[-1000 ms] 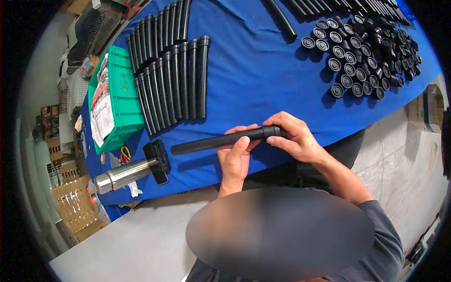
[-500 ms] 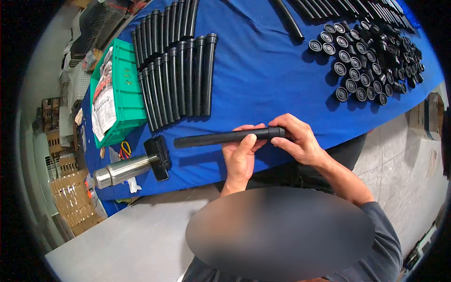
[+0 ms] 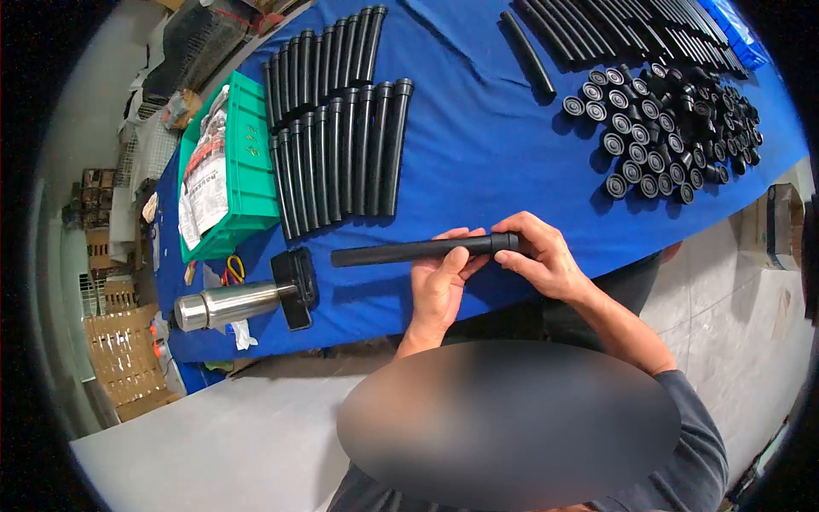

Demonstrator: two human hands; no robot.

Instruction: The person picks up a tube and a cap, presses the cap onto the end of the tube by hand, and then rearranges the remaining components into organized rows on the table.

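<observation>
A black tube (image 3: 375,253) lies level across my left hand (image 3: 439,286), whose thumb presses on it from above while the fingers wrap behind. At the tube's right end sits a wider black end cap (image 3: 503,242). My right hand (image 3: 546,260) grips this cap between thumb and fingers. Cap and tube meet in one line; how deep the cap sits cannot be seen. Left of the tube's free end, a steel flask (image 3: 230,305) lies on its side against a black phone-like object (image 3: 296,286).
Capped black tubes (image 3: 358,154) lie in two rows beside a green crate (image 3: 247,162) holding a printed bag (image 3: 205,188). Many loose caps (image 3: 648,136) are heaped at the right, with bare tubes (image 3: 589,26) behind. Blue cloth (image 3: 478,154) covers the table.
The view has shifted slightly, so the tabletop things appear a little further right on the left side. Both hands keep the same hold on the tube and cap.
</observation>
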